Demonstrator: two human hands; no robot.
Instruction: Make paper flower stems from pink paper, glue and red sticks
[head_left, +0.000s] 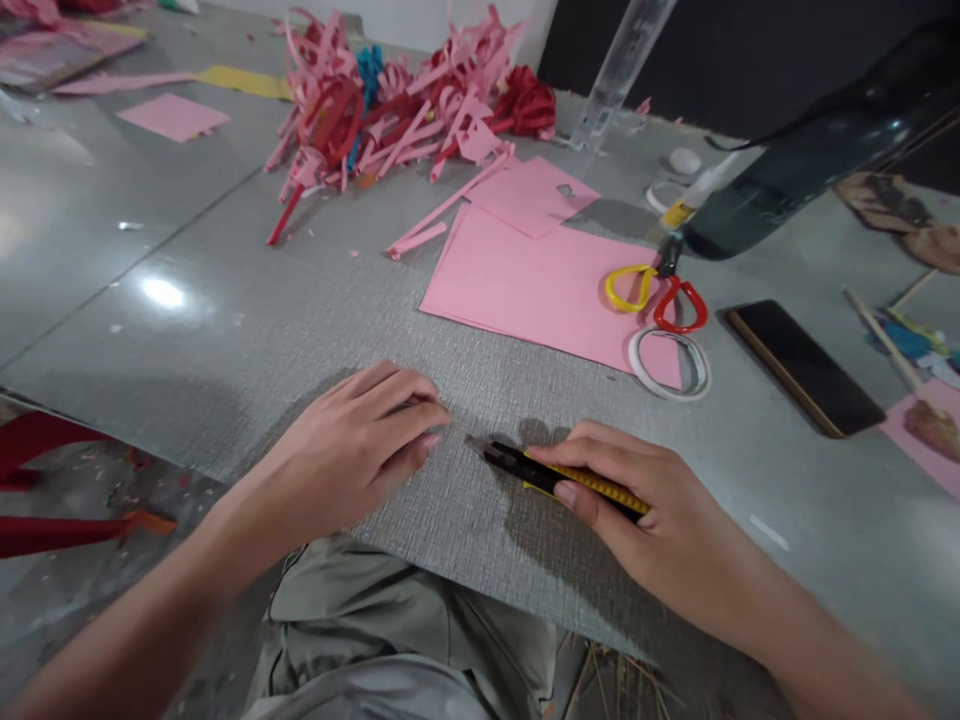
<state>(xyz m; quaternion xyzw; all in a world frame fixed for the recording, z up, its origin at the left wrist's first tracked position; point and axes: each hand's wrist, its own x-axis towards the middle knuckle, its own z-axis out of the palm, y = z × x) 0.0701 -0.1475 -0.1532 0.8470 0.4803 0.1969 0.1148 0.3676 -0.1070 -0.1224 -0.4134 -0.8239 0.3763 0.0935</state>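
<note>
My right hand (637,500) is closed around a black and yellow box cutter (517,462). Its tip points left, toward my left hand, and a short length of blade shows there. The cutter is just above the grey table, casting a shadow. A bit of yellow shows under it; I cannot tell what it belongs to. My left hand (367,435) rests near the table's front edge, fingers curled in and thumb close to the index finger. Whatever they may pinch is hidden. A small gap separates its fingertips from the blade.
Pink paper sheets (517,285) lie ahead, with scissors (667,290) and a white tape roll (670,365) on their right edge. A phone (806,365) and a dark bottle (780,190) stand farther right. Behind is a heap of pink and red paper strips (405,110).
</note>
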